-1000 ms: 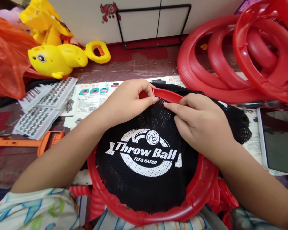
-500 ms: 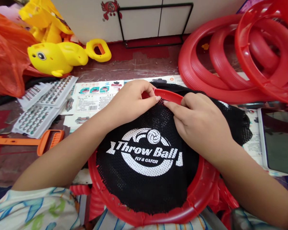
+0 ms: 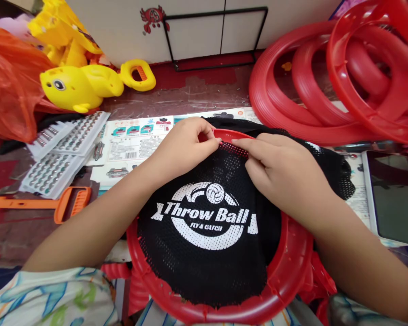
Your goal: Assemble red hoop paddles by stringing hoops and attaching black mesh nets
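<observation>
A red plastic ring (image 3: 292,267) lies in front of me with a black mesh net (image 3: 207,258) stretched over it; white print on the net reads "Throw Ball". My left hand (image 3: 183,147) is closed in a pinch on the net's far edge at the ring's rim. My right hand (image 3: 282,172) pinches the same edge just to the right, fingers pressed onto the mesh. The two sets of fingertips almost touch. Loose net bunches past the right hand.
A stack of red rings (image 3: 326,90) leans at the back right. Yellow toy parts (image 3: 85,83) and an orange bag (image 3: 10,86) are at the back left. Trays of small round cells (image 3: 57,154), an orange tool (image 3: 68,203), printed cards (image 3: 132,140) and a phone (image 3: 394,199) lie around.
Both hands have pulled the net's edge a little farther up over the ring's far rim, so less red rim shows between the fingertips.
</observation>
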Tool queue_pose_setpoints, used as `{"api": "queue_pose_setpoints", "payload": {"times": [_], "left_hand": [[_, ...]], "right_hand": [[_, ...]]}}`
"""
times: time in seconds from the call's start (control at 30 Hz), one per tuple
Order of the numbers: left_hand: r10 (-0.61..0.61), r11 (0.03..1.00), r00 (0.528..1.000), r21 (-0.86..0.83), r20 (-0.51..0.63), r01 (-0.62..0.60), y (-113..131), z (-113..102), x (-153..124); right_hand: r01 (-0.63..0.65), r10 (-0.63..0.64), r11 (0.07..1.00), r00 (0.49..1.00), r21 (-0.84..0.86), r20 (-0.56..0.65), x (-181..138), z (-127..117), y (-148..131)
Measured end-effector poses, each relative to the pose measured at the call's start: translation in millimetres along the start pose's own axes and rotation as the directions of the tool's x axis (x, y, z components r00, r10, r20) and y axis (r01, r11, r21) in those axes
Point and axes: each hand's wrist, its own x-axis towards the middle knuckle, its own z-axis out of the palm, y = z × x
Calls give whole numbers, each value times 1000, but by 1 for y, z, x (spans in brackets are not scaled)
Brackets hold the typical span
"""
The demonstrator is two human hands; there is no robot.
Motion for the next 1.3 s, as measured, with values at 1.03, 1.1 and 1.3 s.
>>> {"api": "queue_pose_setpoints", "payload": {"times": [1.03,1.1,1.3], "left_hand": [[10,999,994,54,-106,-4,-5,5,-3],[14,998,994,61,-113,-7,-6,6,-3],[45,995,991,93,-125,-33,-6,8,-4]], "right_hand": [[-290,248,746,956,600,155,1,-6,33],[-286,258,750,957,596,135,1,-6,32],[-292,264,771,955,566,133,4,-5,25]]}}
